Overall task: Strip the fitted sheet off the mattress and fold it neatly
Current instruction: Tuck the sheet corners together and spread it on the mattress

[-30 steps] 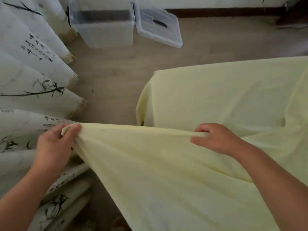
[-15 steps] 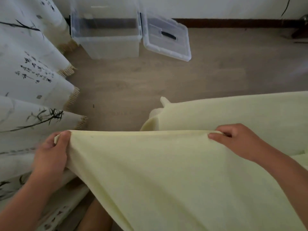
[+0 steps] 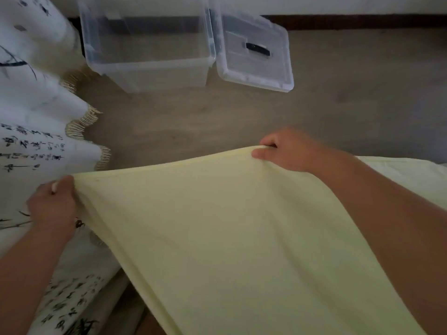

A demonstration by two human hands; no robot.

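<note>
Fitted sheet point(image 3: 229, 238): pale yellow, held up off the bed and spread between both hands in the near half of the view. Its upper edge is pulled taut and rises from the near left to the right. The cloth falls away from that edge toward the near side and fills the near right, with shallow creases running down from each grip.

Left hand point(image 3: 52, 204): at the near left, fingers curled, thumb on top, pinching the left end of the sheet's edge.

Right hand point(image 3: 287, 151): farther off and to the right, thumb and curled fingers pinching the same edge. Its forearm crosses in front of the cloth on the right.

Pale surface point(image 3: 406, 172): just beyond the right forearm at the right edge. Whether it is more sheet or bare mattress cannot be told.

Floor point(image 3: 338, 105): grey-brown wood grain, beyond the sheet's edge.

Storage box point(image 3: 147, 49): clear plastic, open-topped, standing on the floor at the far left.

Lid point(image 3: 254, 68): clear, with a black handle point(image 3: 257, 49), lying on the floor with its left edge against the right side of the box.

Curtain point(image 3: 36, 146): white with black brush lettering and a tasselled hem, hanging in folds along the left side, just behind the left hand.

Baseboard point(image 3: 362, 21): dark strip along the far wall.
</note>
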